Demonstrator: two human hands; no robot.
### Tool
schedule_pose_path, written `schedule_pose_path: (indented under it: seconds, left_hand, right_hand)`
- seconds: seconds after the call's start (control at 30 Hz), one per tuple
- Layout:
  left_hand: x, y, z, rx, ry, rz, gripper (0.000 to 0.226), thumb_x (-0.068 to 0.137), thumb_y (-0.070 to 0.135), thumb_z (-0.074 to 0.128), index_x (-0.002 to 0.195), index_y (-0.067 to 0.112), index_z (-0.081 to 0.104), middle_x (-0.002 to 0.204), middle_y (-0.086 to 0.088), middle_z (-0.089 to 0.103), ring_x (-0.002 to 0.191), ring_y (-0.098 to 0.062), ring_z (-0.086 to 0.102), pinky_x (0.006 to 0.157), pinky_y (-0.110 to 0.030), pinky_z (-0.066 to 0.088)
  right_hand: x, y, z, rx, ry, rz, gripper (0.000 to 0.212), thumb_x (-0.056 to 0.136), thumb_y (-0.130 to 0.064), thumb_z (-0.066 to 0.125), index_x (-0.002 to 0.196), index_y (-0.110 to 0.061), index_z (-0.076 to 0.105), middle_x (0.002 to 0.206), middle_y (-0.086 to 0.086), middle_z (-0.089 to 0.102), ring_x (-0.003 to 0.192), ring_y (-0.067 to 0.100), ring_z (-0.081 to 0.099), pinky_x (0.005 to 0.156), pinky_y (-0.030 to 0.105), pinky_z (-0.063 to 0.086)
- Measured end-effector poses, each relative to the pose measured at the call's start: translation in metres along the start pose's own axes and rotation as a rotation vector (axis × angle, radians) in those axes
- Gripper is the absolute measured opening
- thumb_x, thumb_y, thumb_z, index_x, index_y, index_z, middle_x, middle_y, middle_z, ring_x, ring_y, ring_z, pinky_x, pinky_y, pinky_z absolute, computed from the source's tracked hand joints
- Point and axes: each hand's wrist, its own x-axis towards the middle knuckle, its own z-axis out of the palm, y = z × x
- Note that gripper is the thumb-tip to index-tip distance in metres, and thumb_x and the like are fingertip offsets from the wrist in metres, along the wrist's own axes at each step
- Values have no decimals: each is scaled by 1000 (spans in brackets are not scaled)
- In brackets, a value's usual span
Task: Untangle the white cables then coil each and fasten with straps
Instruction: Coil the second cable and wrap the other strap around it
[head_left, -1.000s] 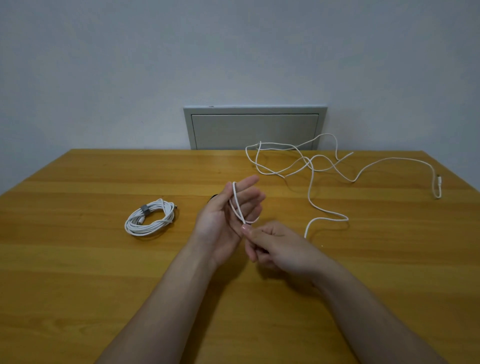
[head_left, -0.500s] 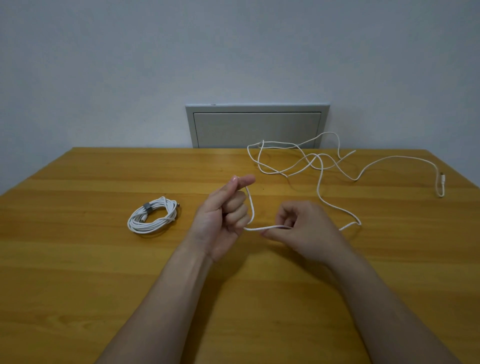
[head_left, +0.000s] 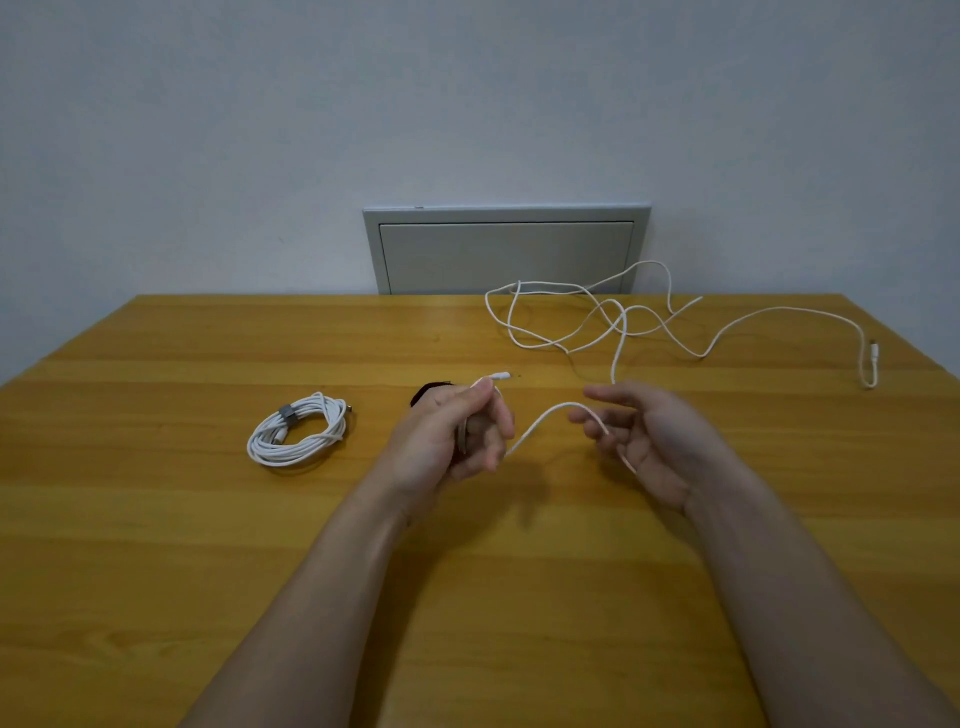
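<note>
A loose white cable (head_left: 621, 332) sprawls in loops over the far right of the wooden table (head_left: 182, 545); its far plug (head_left: 874, 358) lies near the right edge. My left hand (head_left: 452, 431) grips the cable's near end, with a turn round the fingers and the plug tip (head_left: 501, 375) sticking out above. From there the cable arcs to my right hand (head_left: 644, 447), which is palm up with loosely curled fingers; the cable lies across them. A second white cable (head_left: 298, 434), coiled and bound with a grey strap (head_left: 287, 413), rests to the left.
A dark strap (head_left: 430, 391) lies on the table just behind my left hand, mostly hidden. A grey panel (head_left: 506, 249) is set in the wall behind the table's far edge.
My right hand has let go its pinch, turned palm up and moved right and back. My left hand has closed round the wound cable, the plug tip now showing above it.
</note>
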Motion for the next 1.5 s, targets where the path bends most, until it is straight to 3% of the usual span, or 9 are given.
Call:
schedule_pose_path:
  seconds: [0.37,0.5,0.7,0.73,0.77,0.83,0.97,1.2,1.5]
  left_hand:
    - [4,-13,1,465,176,41,44,111,32,37,104,22,79,91,-6,80,53,-18,50,56,-23,41]
    - [4,-14,1,526,298,81,38,110,45,36,99,50,72,80,1,74,57,-12,53,61,-32,42]
    - [1,-1,9,310,317,56,39,104,55,38,94,39,72,65,-1,54,68,-20,40,61,-26,35]
    - [0,0,11,282,299,53,40,101,58,42,90,35,74,76,20,43,73,-17,48,65,-24,40]
    - [2,-3,11,256,291,61,40,100,56,48,90,29,76,114,-9,60,86,-9,58,74,-25,47]
    - [5,-6,12,184,306,67,30,103,38,58,98,17,78,113,18,74,101,-5,67,78,-26,54]
    - [7,-5,11,34,309,41,35,101,13,53,98,36,79,127,-14,69,56,-8,45,56,-24,40]
    - [5,-3,14,-5,315,90,47,88,-2,58,83,39,81,133,-19,65,65,0,57,60,-23,43]
    - [12,-9,11,-250,264,49,61,83,-8,31,125,13,68,97,-19,76,60,-14,51,59,-22,45]
  right_hand:
    - [-13,10,13,89,-317,-59,43,72,9,65,113,-3,60,113,15,76,79,17,77,60,23,62]
    - [-17,16,21,-11,-322,-79,40,72,-1,71,111,-3,64,95,14,77,53,10,67,38,13,45]
    - [-15,30,33,-154,-362,-192,10,92,-5,65,101,-1,66,69,15,65,34,5,29,36,15,18]
    - [-14,32,34,-167,-368,-198,10,95,-6,62,103,0,65,65,14,63,34,6,27,37,17,16]
    - [-13,34,36,-188,-374,-206,12,97,-6,60,104,1,65,63,14,62,33,6,26,39,19,14]
    - [-13,38,39,-272,-385,-245,11,99,-9,59,100,-1,66,59,11,59,33,7,26,40,21,13]
    - [-12,47,42,-557,-351,-288,35,102,-27,58,77,-6,71,48,5,52,37,9,32,40,18,25]
    - [-13,51,45,-633,-294,-292,55,100,-41,58,55,-9,61,42,6,38,37,13,27,41,21,23]
    - [-14,55,42,-892,-177,-476,66,98,-53,56,45,-14,53,38,0,41,37,14,39,48,29,32]
